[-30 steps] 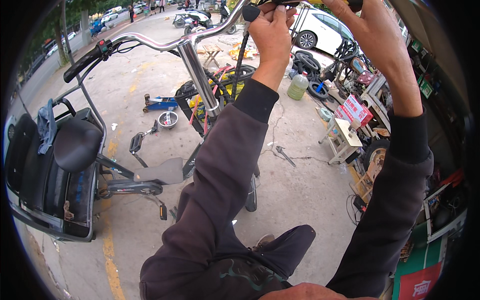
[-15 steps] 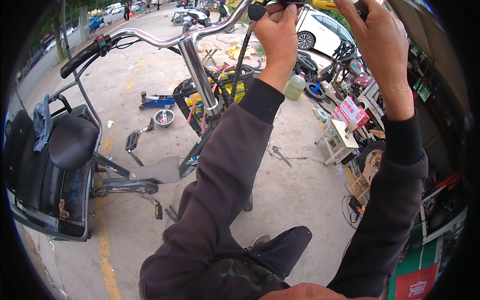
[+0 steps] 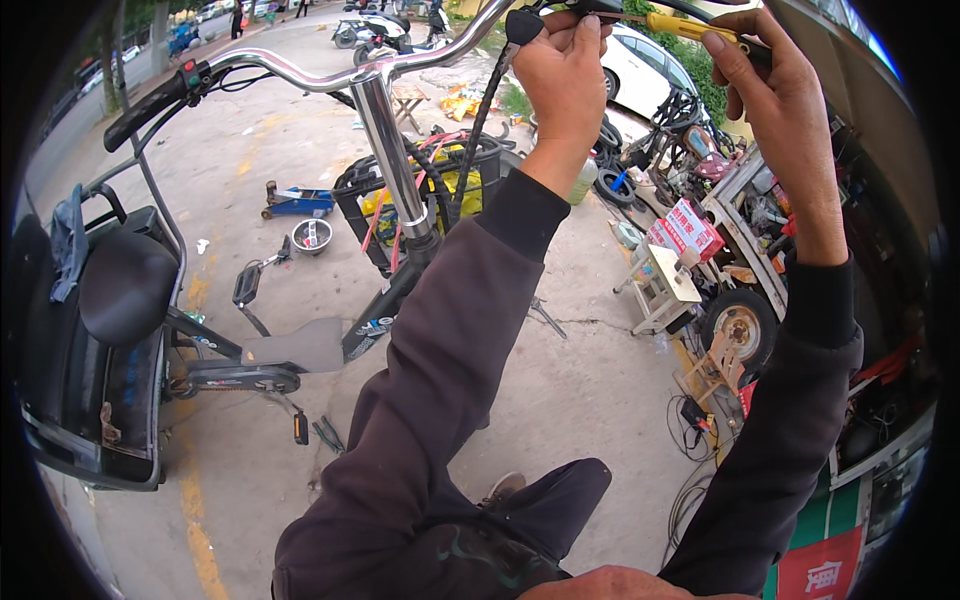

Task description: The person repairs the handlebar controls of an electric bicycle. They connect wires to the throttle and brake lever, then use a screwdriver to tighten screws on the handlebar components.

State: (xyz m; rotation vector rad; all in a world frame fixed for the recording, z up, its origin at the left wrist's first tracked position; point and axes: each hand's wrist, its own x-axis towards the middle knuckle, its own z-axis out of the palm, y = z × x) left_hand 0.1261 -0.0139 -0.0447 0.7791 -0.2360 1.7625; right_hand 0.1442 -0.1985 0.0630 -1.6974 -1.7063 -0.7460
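At the top of the view, my right hand (image 3: 770,85) is closed around a screwdriver (image 3: 690,25) with a yellow and black handle. Its thin shaft points left to a black fitting (image 3: 592,7) at the right end of the chrome handlebar (image 3: 440,58). My left hand (image 3: 565,90) is closed on that fitting, thumb up, close to the screwdriver's tip. The top edge cuts off part of the fitting, and my fingers hide more. Beside my left hand, a black cap-like piece (image 3: 523,26) and a spiral-wrapped cable (image 3: 478,135) hang from the bar.
The handlebar belongs to a tricycle with a black saddle (image 3: 128,288) and a front basket (image 3: 350,190). A blue floor jack (image 3: 300,202), a metal bowl (image 3: 312,236) and a wrench (image 3: 548,318) lie on the ground. At right stand a small stool (image 3: 662,285) and a wheel (image 3: 740,328).
The view has shifted, so both hands sit slightly lower and further right. More of the screwdriver shows, its shaft now visible at the fitting. Both hands keep their hold.
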